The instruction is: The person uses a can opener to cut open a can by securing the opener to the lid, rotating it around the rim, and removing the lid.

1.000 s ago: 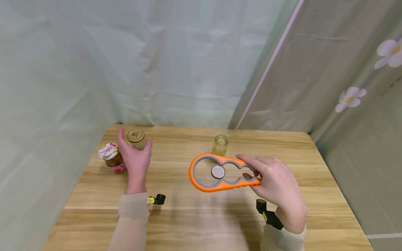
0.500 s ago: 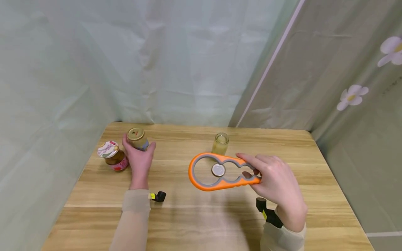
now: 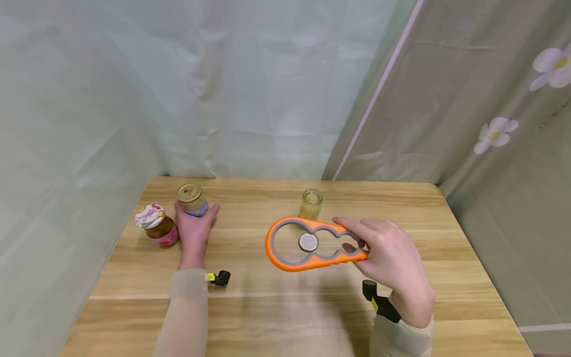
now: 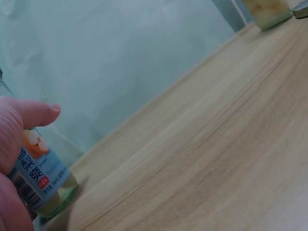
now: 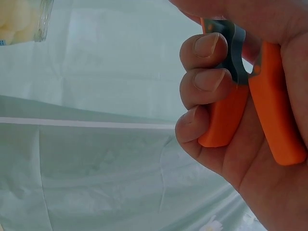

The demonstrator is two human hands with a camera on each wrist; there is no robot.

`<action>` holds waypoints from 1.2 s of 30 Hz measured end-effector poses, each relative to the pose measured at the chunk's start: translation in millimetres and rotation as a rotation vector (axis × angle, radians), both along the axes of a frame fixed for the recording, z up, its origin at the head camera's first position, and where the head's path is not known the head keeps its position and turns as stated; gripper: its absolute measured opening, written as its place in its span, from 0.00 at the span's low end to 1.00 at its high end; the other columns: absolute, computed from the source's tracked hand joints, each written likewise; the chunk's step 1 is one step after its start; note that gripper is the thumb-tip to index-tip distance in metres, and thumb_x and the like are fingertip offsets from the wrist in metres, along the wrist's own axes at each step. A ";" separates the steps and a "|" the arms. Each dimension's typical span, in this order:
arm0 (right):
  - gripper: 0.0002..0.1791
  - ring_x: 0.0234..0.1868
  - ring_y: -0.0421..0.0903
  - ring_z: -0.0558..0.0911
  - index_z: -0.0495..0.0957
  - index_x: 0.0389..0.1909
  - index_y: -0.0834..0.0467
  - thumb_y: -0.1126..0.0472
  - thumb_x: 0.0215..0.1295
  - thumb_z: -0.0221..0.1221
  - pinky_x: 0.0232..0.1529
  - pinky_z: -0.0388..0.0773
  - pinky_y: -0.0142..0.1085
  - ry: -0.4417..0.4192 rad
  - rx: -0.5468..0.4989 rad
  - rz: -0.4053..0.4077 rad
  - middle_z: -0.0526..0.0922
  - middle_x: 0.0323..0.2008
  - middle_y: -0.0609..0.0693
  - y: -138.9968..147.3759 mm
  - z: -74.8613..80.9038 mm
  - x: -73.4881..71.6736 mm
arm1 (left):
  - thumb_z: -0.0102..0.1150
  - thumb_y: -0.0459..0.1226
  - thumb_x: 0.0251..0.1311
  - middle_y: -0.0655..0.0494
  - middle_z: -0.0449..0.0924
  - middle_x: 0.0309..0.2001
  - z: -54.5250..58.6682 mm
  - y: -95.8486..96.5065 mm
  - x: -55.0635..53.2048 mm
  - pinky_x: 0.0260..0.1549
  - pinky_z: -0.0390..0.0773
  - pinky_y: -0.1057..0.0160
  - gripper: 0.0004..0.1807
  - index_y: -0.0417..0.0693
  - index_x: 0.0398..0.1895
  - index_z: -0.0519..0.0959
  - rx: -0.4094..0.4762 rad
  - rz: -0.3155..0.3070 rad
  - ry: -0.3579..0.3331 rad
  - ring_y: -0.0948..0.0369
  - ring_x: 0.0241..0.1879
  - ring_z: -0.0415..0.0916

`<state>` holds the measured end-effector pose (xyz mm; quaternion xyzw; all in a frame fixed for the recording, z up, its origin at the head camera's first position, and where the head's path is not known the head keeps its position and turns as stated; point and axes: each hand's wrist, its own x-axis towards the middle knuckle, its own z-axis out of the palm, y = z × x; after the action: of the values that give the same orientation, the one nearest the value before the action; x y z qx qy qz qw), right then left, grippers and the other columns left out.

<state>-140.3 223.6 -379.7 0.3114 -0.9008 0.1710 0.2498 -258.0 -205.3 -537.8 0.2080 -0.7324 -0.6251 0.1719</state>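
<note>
On the left, a gold-lidded glass fruit jar (image 3: 190, 193) stands upright on the table; its blue label (image 4: 38, 166) shows a cut pear. My left hand (image 3: 195, 228) is close around its near side, fingers at its left and the thumb held out straight at its right. My right hand (image 3: 390, 248) grips the handles of an orange jar opener (image 3: 287, 266) with grey inner edges, its rings held out over the table. In the right wrist view, curled fingers (image 5: 207, 79) wrap one orange handle. Parts of the left fingers are hidden behind the jar.
Left of my left hand stands a jar with a patterned white lid (image 3: 150, 216) and pink label. An open glass jar (image 3: 310, 206) with pale pieces stands beyond the opener. A loose round lid (image 3: 308, 242) lies on the table, seen through the opener's ring. Curtains hang behind.
My left hand has moved in from the left of the gold-lidded jar and lower around its near side. My right hand keeps the jar opener in nearly the same place.
</note>
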 end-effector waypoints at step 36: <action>0.31 0.22 0.35 0.68 0.87 0.62 0.46 0.64 0.53 0.76 0.27 0.70 0.36 -0.033 -0.003 0.018 0.73 0.23 0.34 -1.7 2.1 2.7 | 0.79 0.40 0.59 0.43 0.74 0.68 -4.8 -7.6 0.5 0.73 0.64 0.53 0.44 0.46 0.77 0.67 -0.010 0.004 0.015 0.50 0.68 0.70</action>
<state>-137.6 222.0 -377.6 0.3164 -0.9015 0.1799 0.2340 -257.5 -212.9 -542.6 0.2039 -0.7340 -0.6225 0.1795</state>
